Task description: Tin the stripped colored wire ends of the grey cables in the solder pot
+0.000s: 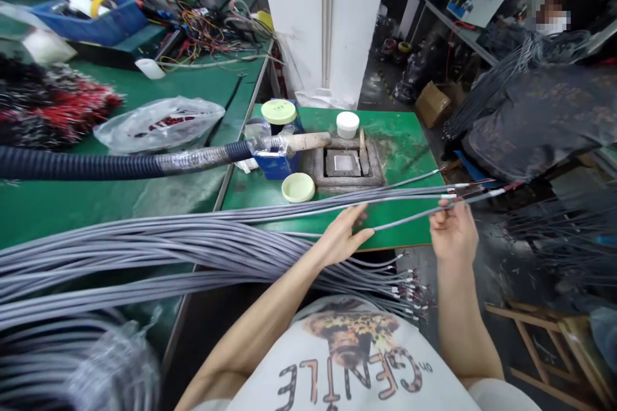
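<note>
Left hand (342,236) open, fingers spread, lying over the grey multi-core cables (144,250). Right hand (452,229) pinches one cable (409,218) near its stripped ends. Bundle runs from 9 o'clock to 3 o'clock, over the edge of the green table (395,141). At 12 o'clock: square metal pot (343,164), white jar (348,124), pale green lid (297,187), wood-handled tool (308,142) on a corrugated hose (120,164).

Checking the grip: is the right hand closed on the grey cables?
Yes, closed: the right hand pinches grey cables between thumb and fingers, near their ends.
</note>
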Action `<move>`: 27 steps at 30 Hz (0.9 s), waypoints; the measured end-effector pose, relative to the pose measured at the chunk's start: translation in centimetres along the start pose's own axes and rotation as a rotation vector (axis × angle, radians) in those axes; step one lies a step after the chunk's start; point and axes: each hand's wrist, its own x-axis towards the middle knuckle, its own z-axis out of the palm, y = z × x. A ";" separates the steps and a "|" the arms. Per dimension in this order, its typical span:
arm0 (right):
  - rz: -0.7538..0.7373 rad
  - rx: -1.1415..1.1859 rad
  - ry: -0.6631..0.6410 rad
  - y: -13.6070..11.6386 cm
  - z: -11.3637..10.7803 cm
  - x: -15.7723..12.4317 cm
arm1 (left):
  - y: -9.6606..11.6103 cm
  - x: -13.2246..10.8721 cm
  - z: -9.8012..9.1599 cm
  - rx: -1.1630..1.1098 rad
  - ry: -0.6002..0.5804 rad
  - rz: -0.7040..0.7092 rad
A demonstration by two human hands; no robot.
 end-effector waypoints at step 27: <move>-0.394 -1.123 -0.994 -1.3 2.9 -6.5 | 1.5 -0.7 -0.3 -1.121 0.293 -0.224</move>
